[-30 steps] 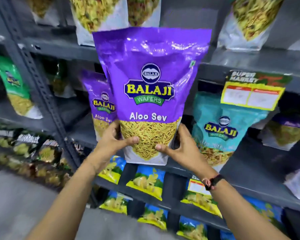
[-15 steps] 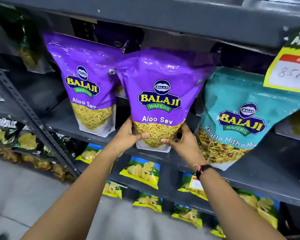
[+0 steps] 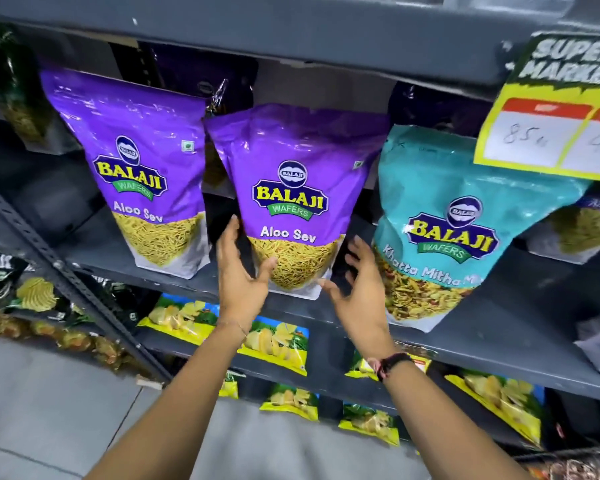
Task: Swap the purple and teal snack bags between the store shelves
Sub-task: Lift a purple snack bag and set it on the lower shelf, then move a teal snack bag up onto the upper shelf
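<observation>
Both hands have let go of the purple Aloo Sev bag (image 3: 291, 199), now upright on the grey shelf (image 3: 499, 327) between another purple bag (image 3: 136, 168) and the teal Khatta Mitha bag (image 3: 444, 230), left hand (image 3: 241, 271) and right hand (image 3: 357, 292) spread open, empty, beside its base.

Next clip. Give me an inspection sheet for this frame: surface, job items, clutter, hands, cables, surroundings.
Surface: grey metal shelf, bags standing on it.
Job's things: middle purple bag upright on the shelf, between the left purple bag and the teal bag; the teal bag leans.
Clutter: more purple bags behind, in shadow; price card hangs over the teal bag's top right.
Grippers: left hand open, thumb touching the middle bag's base; right hand open beside it, no grip on it.
Cables: nothing seen.
Surroundings: yellow chip packets on lower shelves; grey floor below.
</observation>
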The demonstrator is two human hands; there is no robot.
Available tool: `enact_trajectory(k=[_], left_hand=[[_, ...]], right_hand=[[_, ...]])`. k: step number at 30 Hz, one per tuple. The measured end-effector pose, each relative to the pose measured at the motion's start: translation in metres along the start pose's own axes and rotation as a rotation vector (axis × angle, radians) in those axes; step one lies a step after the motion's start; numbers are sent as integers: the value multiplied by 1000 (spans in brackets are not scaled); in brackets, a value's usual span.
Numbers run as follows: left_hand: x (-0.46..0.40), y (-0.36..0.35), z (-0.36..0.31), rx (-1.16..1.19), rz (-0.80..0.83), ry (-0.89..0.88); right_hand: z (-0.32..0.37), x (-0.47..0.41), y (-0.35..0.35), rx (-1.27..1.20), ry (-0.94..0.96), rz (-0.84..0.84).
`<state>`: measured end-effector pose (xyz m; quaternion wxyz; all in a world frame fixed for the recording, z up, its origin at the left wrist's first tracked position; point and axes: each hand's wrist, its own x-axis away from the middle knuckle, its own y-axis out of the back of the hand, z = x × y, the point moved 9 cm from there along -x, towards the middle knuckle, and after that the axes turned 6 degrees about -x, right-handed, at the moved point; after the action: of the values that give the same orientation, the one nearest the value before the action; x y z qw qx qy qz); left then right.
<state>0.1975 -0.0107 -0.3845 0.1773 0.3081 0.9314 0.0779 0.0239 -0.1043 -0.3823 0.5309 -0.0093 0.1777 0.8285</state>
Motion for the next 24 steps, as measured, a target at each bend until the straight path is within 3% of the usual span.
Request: enact_trajectory(k=[4,7,9,11,15,18,24], left_hand=[[35,-12,-75,-229,-125,-401],[41,-56,-96,-254,79,-479],[42,-95,-89,-223,304,-382],[47,-131,-69,-223,502,-194],[53,-172,-34,-281,748,-25],[48,-179,-32,-218,768,35],[55,-172,-35,-205,717,39]], right_hand=[[28,26,64,105,222,-156],[21,36,122,155,247,-338],[7,35,149,143,195,-394],[-22,25,162,140,71,-347],[-67,6,149,-3,-174,-26],[-77,5,135,-83,-286,139],[-74,14,138,-62,-294,120]])
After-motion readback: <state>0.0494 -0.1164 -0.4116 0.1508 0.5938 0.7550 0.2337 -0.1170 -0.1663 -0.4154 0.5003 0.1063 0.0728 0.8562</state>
